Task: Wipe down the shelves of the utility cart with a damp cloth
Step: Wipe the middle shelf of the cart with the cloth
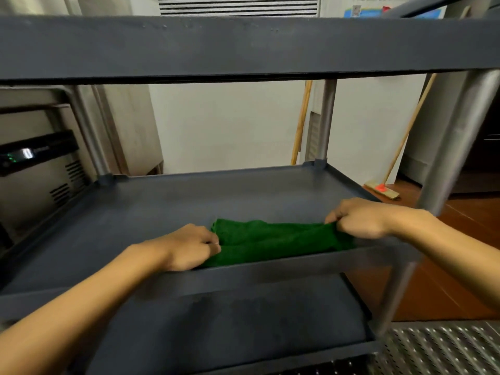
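Green cloth [273, 240] lies bunched on the cart's middle shelf [167, 212], just behind its front lip; our left hand [189, 249] and right hand [357, 219] each hold an end in a closed grip. We judge we're spreading it; wiping comes next. Otherwise the shelf holds nothing.

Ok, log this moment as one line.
left hand: gripping green cloth | right hand: gripping it | cloth on grey plastic middle shelf

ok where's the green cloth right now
In the head view, the green cloth lies on the cart's middle shelf, near its front edge, gripped between both hands.
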The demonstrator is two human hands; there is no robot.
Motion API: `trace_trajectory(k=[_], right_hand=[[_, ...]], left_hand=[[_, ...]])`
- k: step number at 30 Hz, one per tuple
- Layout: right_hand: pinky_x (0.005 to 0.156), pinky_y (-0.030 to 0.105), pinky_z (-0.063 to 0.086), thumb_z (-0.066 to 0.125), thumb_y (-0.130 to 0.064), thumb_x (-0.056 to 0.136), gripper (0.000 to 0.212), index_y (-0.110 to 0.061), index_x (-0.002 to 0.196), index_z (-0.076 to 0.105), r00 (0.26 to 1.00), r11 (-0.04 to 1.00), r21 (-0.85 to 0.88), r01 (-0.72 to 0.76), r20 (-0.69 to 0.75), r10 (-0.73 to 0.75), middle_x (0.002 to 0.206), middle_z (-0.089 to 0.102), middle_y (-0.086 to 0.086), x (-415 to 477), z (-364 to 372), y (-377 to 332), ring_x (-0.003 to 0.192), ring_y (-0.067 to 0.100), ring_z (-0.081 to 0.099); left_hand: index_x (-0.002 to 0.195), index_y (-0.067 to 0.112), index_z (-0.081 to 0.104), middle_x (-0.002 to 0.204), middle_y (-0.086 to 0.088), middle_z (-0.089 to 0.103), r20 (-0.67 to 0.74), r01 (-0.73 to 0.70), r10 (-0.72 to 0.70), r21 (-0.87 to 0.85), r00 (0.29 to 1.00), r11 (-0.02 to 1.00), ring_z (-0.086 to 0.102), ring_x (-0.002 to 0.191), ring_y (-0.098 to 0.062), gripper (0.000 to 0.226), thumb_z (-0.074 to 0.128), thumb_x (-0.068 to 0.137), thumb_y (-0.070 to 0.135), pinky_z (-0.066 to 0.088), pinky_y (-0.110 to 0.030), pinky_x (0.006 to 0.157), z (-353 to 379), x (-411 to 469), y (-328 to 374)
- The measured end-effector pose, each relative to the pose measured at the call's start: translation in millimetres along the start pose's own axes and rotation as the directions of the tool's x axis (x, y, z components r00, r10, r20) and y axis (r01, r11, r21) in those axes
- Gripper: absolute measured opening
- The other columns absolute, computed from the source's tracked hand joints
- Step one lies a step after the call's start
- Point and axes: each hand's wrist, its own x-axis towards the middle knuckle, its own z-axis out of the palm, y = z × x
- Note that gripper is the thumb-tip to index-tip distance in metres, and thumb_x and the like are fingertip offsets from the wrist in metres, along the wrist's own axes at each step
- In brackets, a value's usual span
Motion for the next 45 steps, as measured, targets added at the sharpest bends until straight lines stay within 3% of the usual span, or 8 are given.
trace_trajectory(k=[10,23,26,29,35,38,41,45], right_hand=[[0.056,0.029,0.028,0.041,-0.011,0.098,0.029,-0.009,0.07,0.047,0.96,0.961,-0.103,0.257,-0.092,-0.266,0.068,0.046,0.005,29,-2,-76,0.062,0.016,0.04],[0.06,0.025,0.035,0.037,-0.014,0.097,0.032,-0.01,0.072,0.055,0.852,0.891,-0.081,0.447,-0.266,-0.451,0.072,0.053,-0.002,99,-20,-216,0.071,0.014,0.048],[0.059,0.03,0.032,0.035,-0.016,0.096,0.033,-0.004,0.068,0.047,0.831,0.886,-0.02,0.464,-0.336,-0.443,0.069,0.049,0.003,114,-27,-232,0.067,0.017,0.044],[0.055,0.03,0.026,0.038,-0.017,0.095,0.031,-0.01,0.065,0.039,0.839,0.892,0.016,0.451,-0.348,-0.418,0.065,0.042,0.002,129,-30,-235,0.062,0.015,0.037],[0.051,0.029,0.021,0.048,-0.016,0.087,0.029,-0.015,0.06,0.037,0.935,0.93,0.129,0.345,-0.133,-0.329,0.06,0.038,0.002,173,-31,-226,0.054,0.018,0.031],[0.049,0.027,0.025,0.051,-0.012,0.082,0.023,-0.015,0.062,0.042,0.951,0.938,0.154,0.309,-0.038,-0.307,0.061,0.039,0.004,206,-44,-233,0.053,0.02,0.032],[0.057,0.025,0.04,0.05,-0.014,0.092,0.017,-0.016,0.077,0.06,0.923,0.942,0.046,0.333,-0.221,-0.315,0.073,0.053,0.0,240,-76,-252,0.069,0.021,0.052],[0.077,0.029,0.043,0.043,-0.02,0.091,0.031,-0.009,0.101,0.071,0.675,0.904,-0.254,0.343,-0.602,-0.426,0.098,0.067,0.008,296,-118,-263,0.1,0.031,0.061]], left_hand=[[0.072,0.012,0.052,0.084,-0.01,0.065,-0.079,0.16,-0.155,0.057,0.985,0.985,0.062,0.083,-0.027,0.042,0.038,0.104,0.035,0.046,-0.037,0.074,-21,-53,-61],[0.091,0.026,0.053,0.11,-0.011,0.068,-0.422,0.467,-0.362,0.176,0.831,0.867,0.064,0.1,-0.031,0.042,0.021,0.103,0.051,0.046,-0.037,0.078,-73,-129,-163],[0.099,0.026,0.062,0.105,-0.003,0.069,-0.432,0.428,-0.409,-0.057,0.804,0.902,0.064,0.097,-0.023,0.073,0.014,0.087,0.081,0.047,-0.038,0.083,-75,-133,-176],[0.095,0.038,0.058,0.098,0.015,0.065,-0.274,0.303,-0.404,-0.345,0.873,0.888,0.061,0.089,-0.002,0.067,0.046,0.061,0.095,0.046,-0.024,0.081,-82,-129,-180],[0.098,0.028,0.07,0.091,0.011,0.076,-0.128,0.333,-0.377,-0.275,0.917,0.902,0.071,0.082,-0.002,0.067,0.081,0.05,0.072,0.055,-0.024,0.077,-101,-96,-206],[0.089,0.025,0.066,0.091,0.006,0.07,-0.168,0.475,-0.481,-0.079,0.86,0.877,0.064,0.08,-0.007,0.055,0.075,0.058,0.069,0.047,-0.021,0.069,-115,-64,-214],[0.102,0.021,0.061,0.108,-0.008,0.066,-0.404,0.576,-0.511,0.052,0.759,0.816,0.06,0.093,-0.022,0.055,0.071,0.073,0.066,0.049,-0.033,0.081,-141,-33,-229],[0.134,0.01,0.048,0.127,-0.021,0.057,-0.708,0.602,-0.39,0.062,0.588,0.796,0.055,0.115,-0.038,0.064,0.064,0.089,0.052,0.044,-0.046,0.092,-185,-4,-248]])
